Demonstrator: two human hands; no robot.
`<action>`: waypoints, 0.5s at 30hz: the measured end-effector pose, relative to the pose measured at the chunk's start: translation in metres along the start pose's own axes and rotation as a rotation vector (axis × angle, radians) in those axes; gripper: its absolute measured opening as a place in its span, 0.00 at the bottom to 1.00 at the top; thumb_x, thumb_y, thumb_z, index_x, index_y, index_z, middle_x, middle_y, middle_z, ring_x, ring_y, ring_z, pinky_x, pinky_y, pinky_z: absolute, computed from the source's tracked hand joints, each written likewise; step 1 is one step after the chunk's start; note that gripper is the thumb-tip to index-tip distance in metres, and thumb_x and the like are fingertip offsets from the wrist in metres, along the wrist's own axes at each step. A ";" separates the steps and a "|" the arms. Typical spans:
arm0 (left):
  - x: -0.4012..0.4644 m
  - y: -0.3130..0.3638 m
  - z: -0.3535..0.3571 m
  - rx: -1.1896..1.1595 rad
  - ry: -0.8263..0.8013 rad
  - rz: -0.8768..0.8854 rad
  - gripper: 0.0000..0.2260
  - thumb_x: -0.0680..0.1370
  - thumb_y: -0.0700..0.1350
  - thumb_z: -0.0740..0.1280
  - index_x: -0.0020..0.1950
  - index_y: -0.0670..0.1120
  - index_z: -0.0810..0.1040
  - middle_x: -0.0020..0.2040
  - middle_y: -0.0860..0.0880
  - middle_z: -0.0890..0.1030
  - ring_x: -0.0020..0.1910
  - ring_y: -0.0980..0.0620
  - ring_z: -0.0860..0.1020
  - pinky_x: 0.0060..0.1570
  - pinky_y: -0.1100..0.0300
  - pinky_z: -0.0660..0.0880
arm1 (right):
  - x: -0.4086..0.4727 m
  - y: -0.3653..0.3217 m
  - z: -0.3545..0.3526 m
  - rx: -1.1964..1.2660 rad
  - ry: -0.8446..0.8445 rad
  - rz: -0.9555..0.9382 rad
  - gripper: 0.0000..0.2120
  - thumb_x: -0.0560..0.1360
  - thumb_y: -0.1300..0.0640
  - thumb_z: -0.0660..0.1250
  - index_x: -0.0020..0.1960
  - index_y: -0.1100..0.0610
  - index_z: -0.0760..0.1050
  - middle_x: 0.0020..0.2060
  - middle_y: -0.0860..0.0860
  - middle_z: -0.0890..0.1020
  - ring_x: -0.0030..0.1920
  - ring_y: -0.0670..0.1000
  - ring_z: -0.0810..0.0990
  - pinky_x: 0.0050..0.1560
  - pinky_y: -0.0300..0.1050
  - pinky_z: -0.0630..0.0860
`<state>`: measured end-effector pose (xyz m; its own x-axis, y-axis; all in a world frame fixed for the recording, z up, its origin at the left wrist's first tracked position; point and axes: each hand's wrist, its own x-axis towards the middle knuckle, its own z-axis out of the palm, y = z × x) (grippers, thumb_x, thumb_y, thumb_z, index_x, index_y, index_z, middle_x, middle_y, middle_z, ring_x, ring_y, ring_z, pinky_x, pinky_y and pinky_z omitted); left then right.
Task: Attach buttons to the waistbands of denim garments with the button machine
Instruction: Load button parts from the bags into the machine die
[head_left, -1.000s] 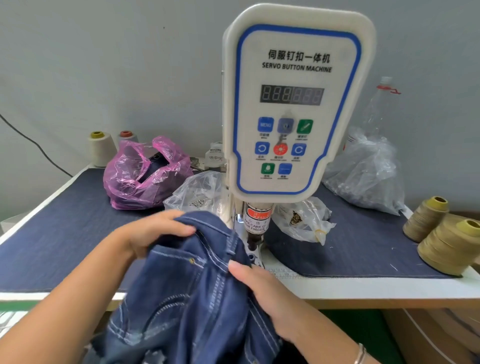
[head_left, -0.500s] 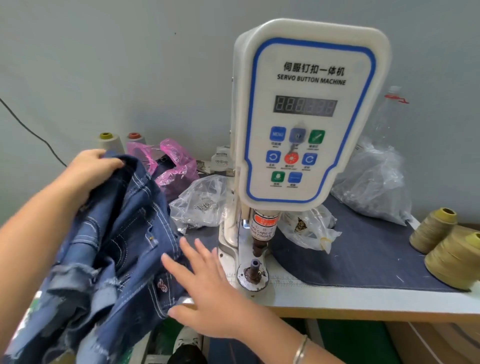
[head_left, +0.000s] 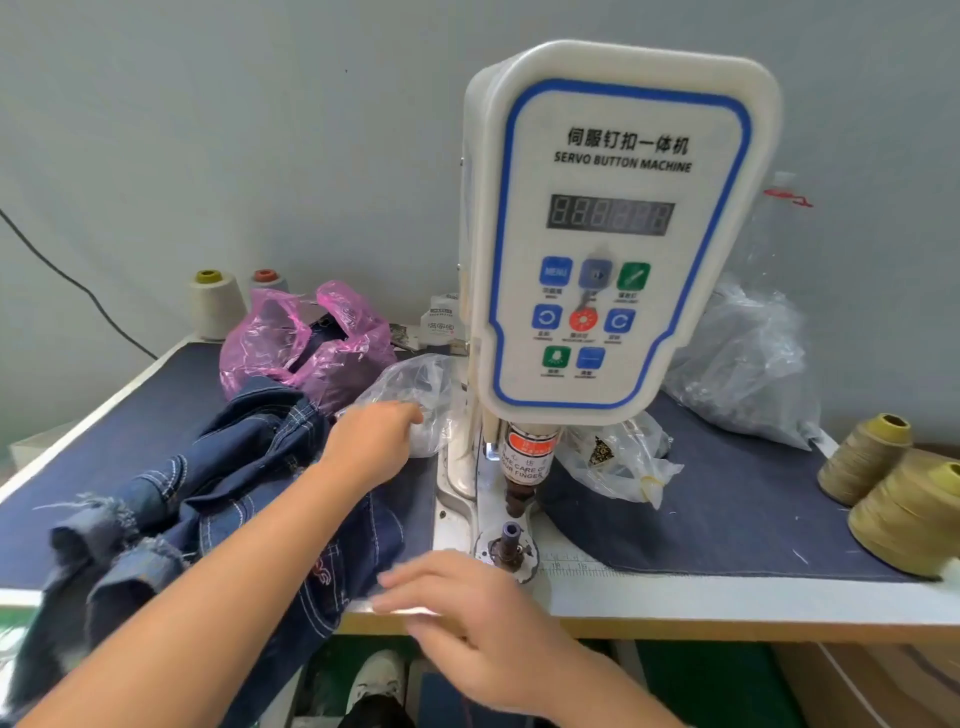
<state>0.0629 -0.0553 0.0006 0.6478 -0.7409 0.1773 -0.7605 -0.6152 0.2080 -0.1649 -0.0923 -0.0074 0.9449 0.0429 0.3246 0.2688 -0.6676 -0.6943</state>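
reaching my left hand across the denim garment, i have its fingertips at the clear plastic bag just left of the button machine — fingers extended toward the bag, though whether they pinch anything inside i cannot tell. my right hand hovers blurred over the near table edge, fingers spread and holding nothing, just near of the lower die post. the garment lies heaped on the left of the table, partly hanging off the near edge, well left of the die; its long axis runs roughly near-left to far-right. my guess is a button comes from the bag next, and the left hand is the nearer one to it, while the right sits closest to the die. the panel reads "servo button machine" under chinese characters, and a red-and-white label on the plunger says "take care of your finger".
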 end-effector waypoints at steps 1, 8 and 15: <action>0.003 -0.001 0.003 0.027 -0.010 -0.056 0.16 0.79 0.39 0.58 0.64 0.50 0.77 0.61 0.48 0.79 0.58 0.44 0.77 0.53 0.52 0.74 | -0.010 0.002 -0.013 0.001 0.010 0.006 0.14 0.76 0.58 0.63 0.59 0.51 0.81 0.54 0.45 0.81 0.56 0.42 0.78 0.60 0.40 0.73; 0.018 0.003 0.007 0.089 -0.056 -0.230 0.12 0.74 0.36 0.62 0.51 0.45 0.83 0.52 0.44 0.81 0.51 0.41 0.79 0.46 0.52 0.75 | -0.044 0.026 -0.080 -0.006 0.362 0.057 0.12 0.74 0.59 0.62 0.50 0.48 0.81 0.35 0.42 0.84 0.36 0.42 0.83 0.37 0.37 0.78; 0.019 0.003 0.012 0.046 -0.039 -0.249 0.12 0.73 0.36 0.61 0.50 0.45 0.83 0.51 0.44 0.81 0.50 0.41 0.78 0.45 0.54 0.74 | -0.045 0.075 -0.089 0.210 0.611 0.331 0.21 0.76 0.76 0.59 0.43 0.54 0.82 0.30 0.54 0.83 0.33 0.48 0.82 0.38 0.40 0.79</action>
<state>0.0728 -0.0747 -0.0072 0.8137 -0.5745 0.0884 -0.5797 -0.7908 0.1962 -0.2037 -0.2102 -0.0170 0.7258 -0.6012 0.3343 0.0746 -0.4143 -0.9071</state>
